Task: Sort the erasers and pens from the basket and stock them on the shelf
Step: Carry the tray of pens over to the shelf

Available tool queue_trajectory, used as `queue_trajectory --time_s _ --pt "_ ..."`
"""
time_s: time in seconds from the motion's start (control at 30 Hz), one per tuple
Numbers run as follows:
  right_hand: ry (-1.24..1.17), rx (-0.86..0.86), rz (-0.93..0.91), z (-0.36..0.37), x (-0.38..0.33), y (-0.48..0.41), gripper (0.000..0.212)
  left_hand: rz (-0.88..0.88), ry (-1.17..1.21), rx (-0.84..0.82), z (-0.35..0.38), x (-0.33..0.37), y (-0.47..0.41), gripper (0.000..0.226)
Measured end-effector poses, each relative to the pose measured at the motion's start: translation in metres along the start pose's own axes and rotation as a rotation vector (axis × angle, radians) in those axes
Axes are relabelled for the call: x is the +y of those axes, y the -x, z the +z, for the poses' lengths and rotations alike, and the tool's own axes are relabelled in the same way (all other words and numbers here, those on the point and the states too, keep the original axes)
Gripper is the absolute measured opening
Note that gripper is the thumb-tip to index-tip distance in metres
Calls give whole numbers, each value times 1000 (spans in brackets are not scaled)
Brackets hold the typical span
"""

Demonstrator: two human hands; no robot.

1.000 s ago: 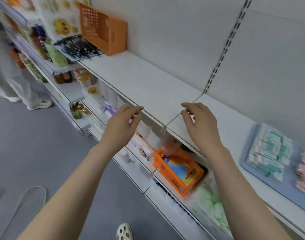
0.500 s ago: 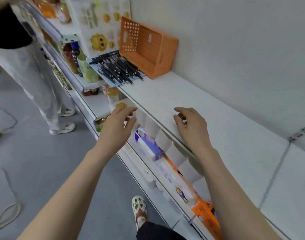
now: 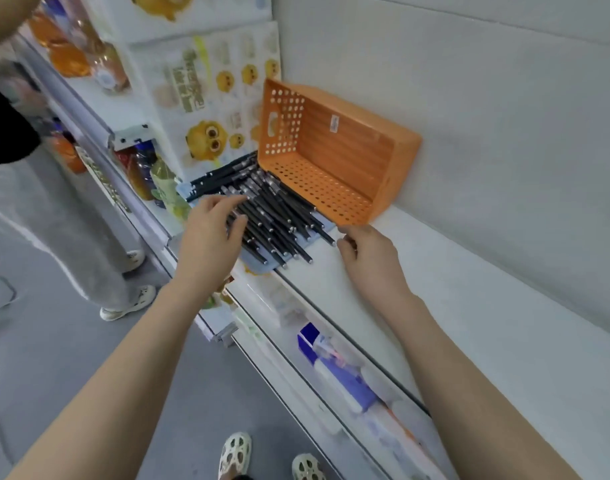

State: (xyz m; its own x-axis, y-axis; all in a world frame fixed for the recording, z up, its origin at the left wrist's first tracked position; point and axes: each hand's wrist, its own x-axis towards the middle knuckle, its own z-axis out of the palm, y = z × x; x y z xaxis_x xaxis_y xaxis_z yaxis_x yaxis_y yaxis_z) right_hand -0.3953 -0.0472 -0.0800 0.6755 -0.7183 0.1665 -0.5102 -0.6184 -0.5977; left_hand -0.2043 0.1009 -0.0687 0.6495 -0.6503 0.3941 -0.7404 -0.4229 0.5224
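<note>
Shelf [image 3: 452, 289] bears pens [image 3: 275, 216] and tipped basket [image 3: 331, 150]; left hand [image 3: 210, 237] spread, right hand [image 3: 372, 261] curled, grip unclear.

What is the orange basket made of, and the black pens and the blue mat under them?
The orange basket looks like moulded plastic: matte, one even colour, rows of round holes. The black pens seem plastic with shiny silver bands. The pale blue mat looks thin and smooth, perhaps plastic or rubber; I cannot tell.

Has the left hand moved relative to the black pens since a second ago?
Yes. The left hand has travelled along the shelf to the black pens; its fingers now reach over them.
</note>
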Motion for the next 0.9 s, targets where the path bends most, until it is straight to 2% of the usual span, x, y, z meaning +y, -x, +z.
queue_trajectory --time_s 0.13,0.27,0.4,0.5,0.7,0.8,0.9 --pt "73 23 77 28 -16 -21 26 46 -31 -24 0 -49 -55 34" --pt "67 149 178 49 -27 -30 23 95 -75 -70 9 -92 -100 36" --pt "67 249 309 58 -34 -34 24 124 -110 -194 19 -111 -129 44" --pt "95 260 336 64 -43 -35 21 142 -157 -243 26 -118 -140 51" --pt "209 306 331 69 -48 -36 19 325 -287 -251 33 -132 -147 73" --pt "242 296 321 66 -48 -35 20 360 -318 -296 33 -133 -143 73" --pt "262 288 334 62 -47 -28 22 392 -326 -271 28 -130 -132 67"
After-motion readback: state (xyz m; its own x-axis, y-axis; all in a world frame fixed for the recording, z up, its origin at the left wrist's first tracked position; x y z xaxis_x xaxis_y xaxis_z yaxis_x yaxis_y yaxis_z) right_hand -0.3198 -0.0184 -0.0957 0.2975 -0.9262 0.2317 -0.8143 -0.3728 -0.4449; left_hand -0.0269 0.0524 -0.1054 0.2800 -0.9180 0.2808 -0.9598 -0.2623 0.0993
